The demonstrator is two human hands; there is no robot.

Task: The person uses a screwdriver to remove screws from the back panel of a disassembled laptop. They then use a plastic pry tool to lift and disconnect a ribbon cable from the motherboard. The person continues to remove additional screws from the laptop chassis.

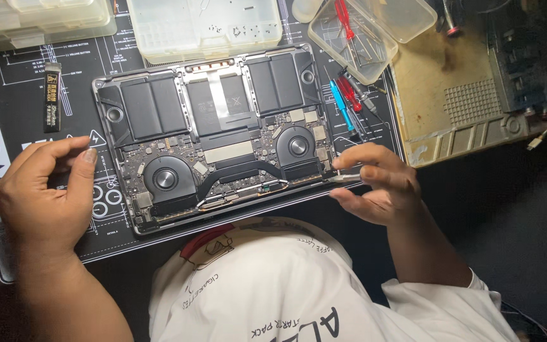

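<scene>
A: Your right hand [375,183] pinches a slim metal tool [348,178] between thumb and fingertips, its tip at the right edge of the opened laptop [213,136]; the laptop lies bottom-up on the dark repair mat [33,82] on the counter, directly in front of you.

B: And your left hand [45,190] rests beside the laptop's left edge, fingers loosely curled, holding nothing; I'd judge it should press the case down to steady it.

A: Agreed; keep the tool low and level near the right fan [297,146]; the spare screwdrivers [348,101] lie just beyond your fingers; avoid knocking them.
</scene>
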